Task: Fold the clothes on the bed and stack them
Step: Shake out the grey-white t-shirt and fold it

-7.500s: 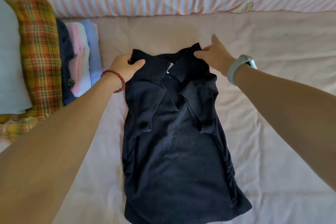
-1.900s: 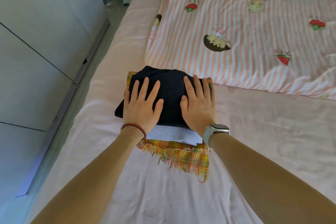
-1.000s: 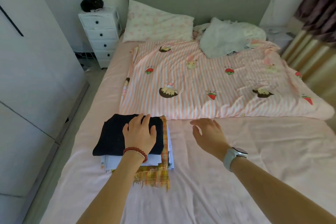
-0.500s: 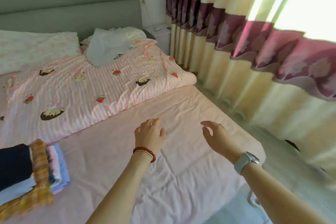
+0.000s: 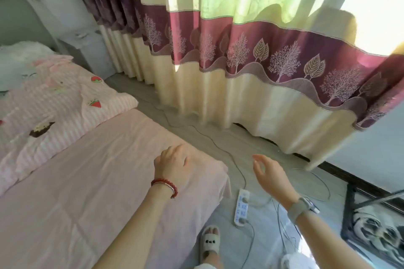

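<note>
My view has swung off the stack, now out of sight past the bed's (image 5: 91,181) left edge, to the curtain (image 5: 240,61) side, and with left hand (image 5: 172,162) and right hand (image 5: 270,173) both empty, fingers loose, I reckon I'm hunting more clothes.

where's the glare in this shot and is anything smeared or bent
Head view: the curtain is backlit, blown out to white at the upper right; the left hand and right hand are softened by motion blur; the wide lens bows the curtain's maroon band and the bed edge.
</note>
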Motion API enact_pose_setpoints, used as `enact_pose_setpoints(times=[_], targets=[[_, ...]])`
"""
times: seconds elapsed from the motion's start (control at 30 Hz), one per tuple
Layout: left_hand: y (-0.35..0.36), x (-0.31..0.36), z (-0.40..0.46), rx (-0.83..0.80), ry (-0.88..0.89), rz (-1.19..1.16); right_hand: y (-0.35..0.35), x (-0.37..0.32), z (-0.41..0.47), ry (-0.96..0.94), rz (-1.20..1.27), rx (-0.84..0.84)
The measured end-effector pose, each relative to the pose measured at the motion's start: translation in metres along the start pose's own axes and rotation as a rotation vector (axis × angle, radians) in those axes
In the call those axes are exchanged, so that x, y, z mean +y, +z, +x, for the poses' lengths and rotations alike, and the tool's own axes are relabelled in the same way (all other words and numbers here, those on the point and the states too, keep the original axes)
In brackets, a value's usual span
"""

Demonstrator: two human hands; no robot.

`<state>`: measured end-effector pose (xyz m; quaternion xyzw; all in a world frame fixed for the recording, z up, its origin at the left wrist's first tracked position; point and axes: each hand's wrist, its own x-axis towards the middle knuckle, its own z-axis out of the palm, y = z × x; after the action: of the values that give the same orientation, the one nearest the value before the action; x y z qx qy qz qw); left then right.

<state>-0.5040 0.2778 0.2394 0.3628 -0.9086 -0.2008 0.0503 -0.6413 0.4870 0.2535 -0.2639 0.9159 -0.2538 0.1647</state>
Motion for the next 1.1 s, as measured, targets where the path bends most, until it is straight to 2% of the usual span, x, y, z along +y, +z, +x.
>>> enact_pose_setpoints(times=[0.17,0.37,0.57,0.77,0.97,1.1], targets=[[0.013,0.058,0.116,0.061,0.049,-0.023,-0.037,0.021,0.103,-0.022,-0.014,0.029],[0.008,0.127,0.257,0.113,0.091,-0.03,-0.099,0.012,0.242,-0.089,-0.075,0.06],[0.004,0.156,0.353,0.105,0.099,-0.003,-0.128,0.015,0.348,-0.104,-0.104,0.044],[-0.019,0.142,0.445,0.197,-0.039,0.033,-0.125,-0.021,0.484,-0.277,-0.125,-0.08],[-0.057,0.107,0.519,0.361,-0.349,0.03,-0.114,-0.103,0.625,-0.625,-0.132,-0.172],[-0.076,0.095,0.54,0.424,-0.496,0.029,-0.097,-0.159,0.682,-0.771,-0.134,-0.272]])
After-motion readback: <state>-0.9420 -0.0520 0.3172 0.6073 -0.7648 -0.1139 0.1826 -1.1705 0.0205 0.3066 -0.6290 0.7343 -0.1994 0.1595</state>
